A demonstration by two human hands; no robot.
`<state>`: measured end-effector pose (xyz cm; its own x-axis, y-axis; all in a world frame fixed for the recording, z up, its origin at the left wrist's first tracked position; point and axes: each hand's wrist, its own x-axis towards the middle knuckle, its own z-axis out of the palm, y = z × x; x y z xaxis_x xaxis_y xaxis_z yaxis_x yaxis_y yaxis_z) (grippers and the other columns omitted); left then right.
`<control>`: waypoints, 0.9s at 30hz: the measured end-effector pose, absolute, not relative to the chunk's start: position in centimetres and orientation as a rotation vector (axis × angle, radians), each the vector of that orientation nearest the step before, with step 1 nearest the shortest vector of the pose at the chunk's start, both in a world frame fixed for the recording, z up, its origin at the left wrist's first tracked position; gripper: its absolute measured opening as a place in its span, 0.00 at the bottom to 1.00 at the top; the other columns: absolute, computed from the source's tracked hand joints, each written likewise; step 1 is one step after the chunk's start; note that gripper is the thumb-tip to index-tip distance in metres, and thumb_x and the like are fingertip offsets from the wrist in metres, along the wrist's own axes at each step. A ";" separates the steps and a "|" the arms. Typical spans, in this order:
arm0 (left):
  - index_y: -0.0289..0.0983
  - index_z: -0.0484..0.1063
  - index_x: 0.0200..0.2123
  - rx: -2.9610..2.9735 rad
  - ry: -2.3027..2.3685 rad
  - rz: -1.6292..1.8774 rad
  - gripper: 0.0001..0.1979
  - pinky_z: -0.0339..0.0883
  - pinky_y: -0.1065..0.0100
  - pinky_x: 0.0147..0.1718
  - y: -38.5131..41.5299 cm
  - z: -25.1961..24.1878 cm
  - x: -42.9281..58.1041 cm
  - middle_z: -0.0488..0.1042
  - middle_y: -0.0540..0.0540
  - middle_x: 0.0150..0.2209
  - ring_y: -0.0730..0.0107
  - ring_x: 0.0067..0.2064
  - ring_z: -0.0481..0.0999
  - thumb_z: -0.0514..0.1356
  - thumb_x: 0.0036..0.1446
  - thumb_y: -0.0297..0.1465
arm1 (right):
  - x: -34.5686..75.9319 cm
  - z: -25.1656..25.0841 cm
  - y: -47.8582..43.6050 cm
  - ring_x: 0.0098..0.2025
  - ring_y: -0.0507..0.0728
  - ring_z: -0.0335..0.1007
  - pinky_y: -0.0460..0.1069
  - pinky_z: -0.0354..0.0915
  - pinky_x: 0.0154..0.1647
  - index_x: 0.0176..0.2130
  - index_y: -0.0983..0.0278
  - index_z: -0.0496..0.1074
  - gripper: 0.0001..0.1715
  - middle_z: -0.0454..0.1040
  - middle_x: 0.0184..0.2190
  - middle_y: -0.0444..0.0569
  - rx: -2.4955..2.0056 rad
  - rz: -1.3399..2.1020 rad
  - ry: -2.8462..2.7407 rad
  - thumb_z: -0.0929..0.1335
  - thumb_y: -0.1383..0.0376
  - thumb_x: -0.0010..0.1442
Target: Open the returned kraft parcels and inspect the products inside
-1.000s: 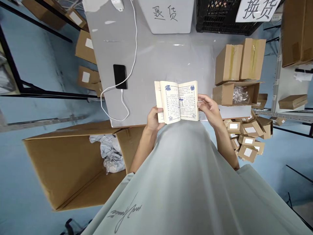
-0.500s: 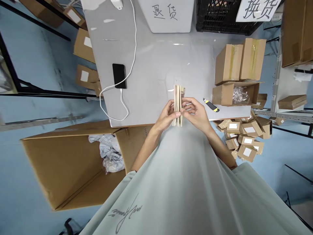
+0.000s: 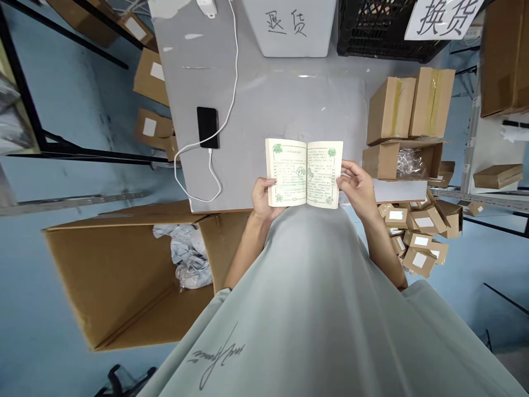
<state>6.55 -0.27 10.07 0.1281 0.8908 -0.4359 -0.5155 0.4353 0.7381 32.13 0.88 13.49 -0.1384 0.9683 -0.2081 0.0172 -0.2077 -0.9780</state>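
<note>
Small cream paperback booklet [image 3: 305,172], held open above the near edge of the grey table [image 3: 268,105], its spread printed with green ornaments. The left hand [image 3: 263,198] clamped the left page edge, thumb on the paper; the right hand [image 3: 356,184] gripped the right edge likewise. Half a second before, the booklet stood nearly closed, edge-on between both hands; a second before, it lay open at a blue-ornamented spread. The leafing had thus reached a different opening. A black phone [image 3: 207,127] on its white cable [image 3: 231,82] lay well apart, to the left.
</note>
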 end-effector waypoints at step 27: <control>0.41 0.80 0.66 0.461 0.950 1.052 0.40 0.83 0.37 0.60 -1.1 9.5 7.2 0.87 0.37 0.61 0.27 0.68 0.83 0.66 0.57 0.57 | 30.8 13.4 -0.1 0.50 0.62 0.85 0.57 0.84 0.50 0.63 0.53 0.79 0.37 0.83 0.61 0.53 -1.223 1.550 -1.278 0.75 0.33 0.70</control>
